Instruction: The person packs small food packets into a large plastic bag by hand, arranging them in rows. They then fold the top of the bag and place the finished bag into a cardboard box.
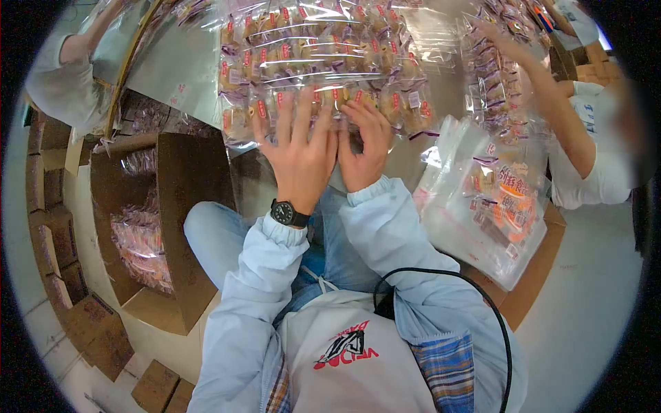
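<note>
Rows of small wrapped food packs lie under a large clear plastic bag [313, 55] on the work surface in front of me. My left hand [297, 148], with a black watch at its wrist, lies with fingers spread on the near edge of this bag. Close beside it on the right, my right hand [366, 141] rests on the same edge, its fingers bent but apart. Neither hand grips anything that I can make out. A stack of flat clear bags [475, 213] with orange print lies to the right of my right hand.
An open carton [193, 220] with packed goods stands at the left, with more brown boxes [96, 330] beyond it. A co-worker's arm [551, 110] reaches over another row of packs [489, 89] at the right. Another person's sleeve [58, 89] shows at the upper left.
</note>
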The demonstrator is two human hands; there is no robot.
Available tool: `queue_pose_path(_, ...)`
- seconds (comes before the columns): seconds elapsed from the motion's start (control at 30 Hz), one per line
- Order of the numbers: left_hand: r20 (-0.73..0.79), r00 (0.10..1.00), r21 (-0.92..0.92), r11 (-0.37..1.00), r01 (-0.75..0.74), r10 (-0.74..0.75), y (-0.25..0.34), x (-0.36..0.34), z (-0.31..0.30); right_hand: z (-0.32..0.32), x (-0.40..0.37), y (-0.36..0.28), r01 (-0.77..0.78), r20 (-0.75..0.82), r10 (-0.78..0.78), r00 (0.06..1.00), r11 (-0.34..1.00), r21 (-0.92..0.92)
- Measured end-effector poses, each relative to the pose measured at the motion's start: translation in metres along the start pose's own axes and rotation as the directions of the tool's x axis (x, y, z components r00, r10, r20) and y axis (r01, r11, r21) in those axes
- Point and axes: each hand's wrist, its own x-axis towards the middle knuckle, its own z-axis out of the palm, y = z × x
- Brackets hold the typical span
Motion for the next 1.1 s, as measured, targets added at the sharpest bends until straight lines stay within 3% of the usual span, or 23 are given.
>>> queue_pose_path(0.13, -0.021, 0.997, 0.016, 0.997, -0.072, 0.073, 0.006, -0.002, 0.013, 0.0, -0.002, 0.001, -0.032, -0.011, 0.033, 0.999, 0.998, 0.049)
queue_pose_path(0.57, -0.056, 0.998, -0.049, 0.999, -0.017, 0.014, -0.003, -0.005, 0.029, 0.0, 0.001, 0.001, -0.037, -0.004, 0.037, 0.999, 0.996, 0.079)
queue_pose_path(0.73, -0.118, 0.993, -0.091, 0.996, -0.002, -0.009, -0.001, -0.005, 0.038, -0.002, 0.003, 0.001, -0.054, -0.013, 0.056, 0.998, 0.99, 0.131)
queue_pose_path(1.1, -0.105, 0.994, -0.099, 0.995, 0.032, -0.043, 0.002, -0.008, 0.043, -0.002, -0.003, 0.006, -0.15, -0.032, 0.167, 0.985, 0.942, 0.301)
